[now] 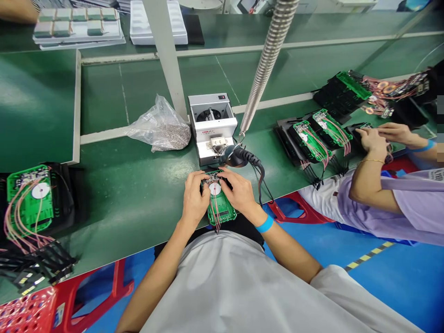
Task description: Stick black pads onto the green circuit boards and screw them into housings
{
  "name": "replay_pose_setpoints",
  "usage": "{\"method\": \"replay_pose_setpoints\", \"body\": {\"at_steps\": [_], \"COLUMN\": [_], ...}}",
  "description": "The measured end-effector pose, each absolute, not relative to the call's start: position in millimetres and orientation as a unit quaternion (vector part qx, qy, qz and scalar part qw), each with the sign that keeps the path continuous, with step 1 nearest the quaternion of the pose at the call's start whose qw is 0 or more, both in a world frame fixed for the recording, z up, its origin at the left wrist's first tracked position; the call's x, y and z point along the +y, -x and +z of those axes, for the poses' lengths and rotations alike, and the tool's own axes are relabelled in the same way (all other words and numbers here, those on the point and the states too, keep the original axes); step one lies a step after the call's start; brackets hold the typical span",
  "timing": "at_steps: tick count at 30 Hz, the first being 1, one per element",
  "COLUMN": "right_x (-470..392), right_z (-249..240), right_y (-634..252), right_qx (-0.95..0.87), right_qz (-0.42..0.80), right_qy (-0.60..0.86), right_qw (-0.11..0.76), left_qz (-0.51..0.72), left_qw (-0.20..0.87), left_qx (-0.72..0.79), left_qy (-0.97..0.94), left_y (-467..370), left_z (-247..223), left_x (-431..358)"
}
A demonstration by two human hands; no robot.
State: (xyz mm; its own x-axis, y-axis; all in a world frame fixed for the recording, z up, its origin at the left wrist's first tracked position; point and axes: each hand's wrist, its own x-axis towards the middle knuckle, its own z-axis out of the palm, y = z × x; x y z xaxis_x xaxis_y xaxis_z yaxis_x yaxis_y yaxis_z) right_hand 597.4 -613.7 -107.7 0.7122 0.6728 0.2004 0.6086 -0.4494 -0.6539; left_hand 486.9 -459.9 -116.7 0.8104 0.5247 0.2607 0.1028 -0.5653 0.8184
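A green plastic housing [224, 210] lies at the table's front edge, close to my body. It carries a white round disc [215, 188], a small circuit board at its far end and pink wires running toward me. My left hand [196, 196] grips its left side, thumb and fingers curled at the circuit board. From the right, my right hand [239, 189] holds the far corner, thumb bent inward near the disc. Just beyond both hands stands a grey screw feeder [213, 132]. An electric screwdriver [234, 156] hangs in front of it, touched by neither hand.
A clear bag of screws [169, 134] rests left of the feeder. Wired green housings [34, 196] are stacked at left; more housings [312, 141] lie at right, beside a co-worker's hands [374, 141]. A coiled metal hose [268, 64] and a white post [166, 60] cross the table.
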Motion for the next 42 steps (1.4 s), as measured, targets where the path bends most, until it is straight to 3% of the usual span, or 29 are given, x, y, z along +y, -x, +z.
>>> {"method": "replay_pose_setpoints", "body": {"at_steps": [13, 22, 26, 30, 37, 42], "right_x": [-611.2, -610.1, -601.9, -578.0, -545.1, -536.6], "right_z": [-108.5, -99.7, -77.4, -50.2, -28.2, 18.5], "right_y": [-599.0, -599.4, -603.0, -616.4, -639.4, -647.7], "right_qx": [-0.317, -0.272, -0.259, -0.321, -0.371, -0.329], "right_qz": [0.103, 0.146, 0.021, -0.098, 0.077, -0.001], "right_qy": [0.85, 0.866, 0.892, 0.818, 0.526, 0.482], "right_qw": [0.409, 0.393, 0.37, 0.466, 0.762, 0.812], "left_qz": [0.226, 0.195, 0.208, 0.216, 0.213, 0.218], "left_qw": [0.458, 0.458, 0.467, 0.465, 0.465, 0.468], "left_qx": [0.228, 0.32, 0.316, 0.304, 0.305, 0.296], "left_qy": [-0.829, -0.806, -0.8, -0.803, -0.803, -0.804], "left_y": [-496.7, -519.6, -519.3, -518.4, -518.1, -517.4], "left_z": [-108.6, -103.6, -104.2, -106.3, -106.2, -110.1], "left_x": [-456.3, -459.1, -457.9, -457.8, -457.8, -456.6]}}
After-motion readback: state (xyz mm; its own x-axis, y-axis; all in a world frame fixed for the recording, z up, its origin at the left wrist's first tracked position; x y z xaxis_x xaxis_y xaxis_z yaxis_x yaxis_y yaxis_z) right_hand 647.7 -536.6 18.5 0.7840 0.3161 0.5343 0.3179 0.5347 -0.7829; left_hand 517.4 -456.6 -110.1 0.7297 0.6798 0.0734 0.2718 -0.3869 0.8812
